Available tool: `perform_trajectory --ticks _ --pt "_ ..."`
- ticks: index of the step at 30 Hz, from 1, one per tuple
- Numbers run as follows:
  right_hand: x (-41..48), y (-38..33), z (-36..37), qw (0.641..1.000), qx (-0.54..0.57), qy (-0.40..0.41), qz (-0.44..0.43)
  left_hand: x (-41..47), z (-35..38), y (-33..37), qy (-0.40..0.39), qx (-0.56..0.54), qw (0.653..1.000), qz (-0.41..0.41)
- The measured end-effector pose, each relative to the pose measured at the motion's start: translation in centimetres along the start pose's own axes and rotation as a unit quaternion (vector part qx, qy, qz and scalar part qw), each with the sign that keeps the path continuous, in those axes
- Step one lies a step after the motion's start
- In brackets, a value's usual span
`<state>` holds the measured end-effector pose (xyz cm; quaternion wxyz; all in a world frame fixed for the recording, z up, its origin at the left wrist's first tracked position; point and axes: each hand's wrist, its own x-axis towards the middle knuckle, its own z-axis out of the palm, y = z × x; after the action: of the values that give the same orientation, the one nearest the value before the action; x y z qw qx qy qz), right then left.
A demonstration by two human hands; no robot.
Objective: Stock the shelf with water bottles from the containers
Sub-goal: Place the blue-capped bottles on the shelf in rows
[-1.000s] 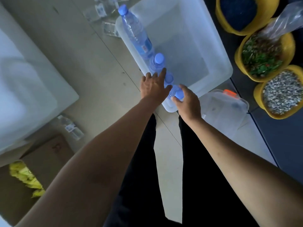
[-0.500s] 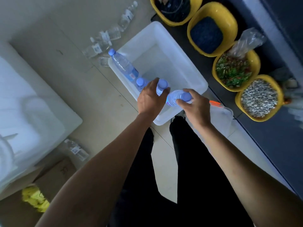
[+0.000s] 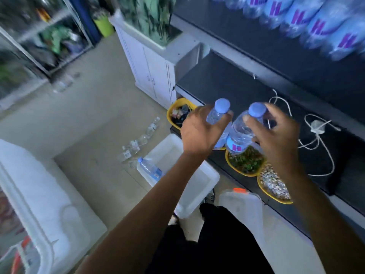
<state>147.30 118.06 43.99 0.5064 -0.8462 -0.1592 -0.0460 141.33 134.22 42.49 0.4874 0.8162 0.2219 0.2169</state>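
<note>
Currently both hands are raised side by side, each gripping one bottle. The left hand (image 3: 199,133) has its fingers curled round the neck of the left bottle (image 3: 214,116), whose blue cap stands up just above the knuckles. A patch of blue label shows under those fingers, and whether it belongs to another bottle I cannot tell. The right hand (image 3: 276,135) wraps the shoulder of the right bottle (image 3: 240,133), thumb near its cap, the body hanging between the two hands and tilted toward the left one. Beyond both grips lies the dark shelf (image 3: 227,84), and a white cable (image 3: 316,135) loops on it just past the right hand's fingers. High above the right grip a blurred row of stocked bottles (image 3: 316,22) fills the upper shelf. Below the hands sit yellow bowls (image 3: 245,163). Under the left forearm, on the floor, is the white container (image 3: 209,178), with a spare bottle (image 3: 150,170) leaning on its rim, down and to the left of the left grip. Farther left of that lie empty bottles (image 3: 136,144).
</note>
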Motion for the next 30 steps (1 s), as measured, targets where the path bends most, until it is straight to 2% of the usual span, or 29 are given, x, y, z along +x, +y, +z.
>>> perform_trajectory --ticks 4,9,12,16,20,24,28,30 --pt "6.2 -3.2 -6.8 0.998 0.021 0.036 -0.052 4.6 0.9 8.9 -0.024 -0.012 0.998 0.048" --pt "13.5 -5.2 -14.1 0.987 0.045 0.129 -0.083 10.3 3.8 17.3 -0.052 -0.024 0.992 0.114" --pt "16.5 -4.5 -17.6 0.988 0.044 0.134 -0.060 13.1 6.7 20.3 -0.081 -0.038 0.992 0.094" --pt "18.8 -1.6 -20.0 0.990 0.022 0.137 -0.034 15.5 11.2 21.5 -0.131 -0.094 0.985 0.068" --pt "20.3 1.7 -21.2 0.990 0.009 0.142 -0.015 16.5 15.5 21.6 -0.153 -0.100 0.981 0.064" --pt "21.4 3.8 -22.3 0.987 -0.002 0.159 0.000 17.4 18.9 22.1 -0.179 -0.114 0.974 0.084" --pt "21.2 4.7 -22.2 0.987 -0.007 0.159 -0.018 17.8 21.0 22.7 -0.251 -0.163 0.949 0.103" --pt "20.5 6.0 -21.5 0.991 0.008 0.134 -0.021 17.8 21.4 22.3 -0.268 -0.187 0.939 0.104"
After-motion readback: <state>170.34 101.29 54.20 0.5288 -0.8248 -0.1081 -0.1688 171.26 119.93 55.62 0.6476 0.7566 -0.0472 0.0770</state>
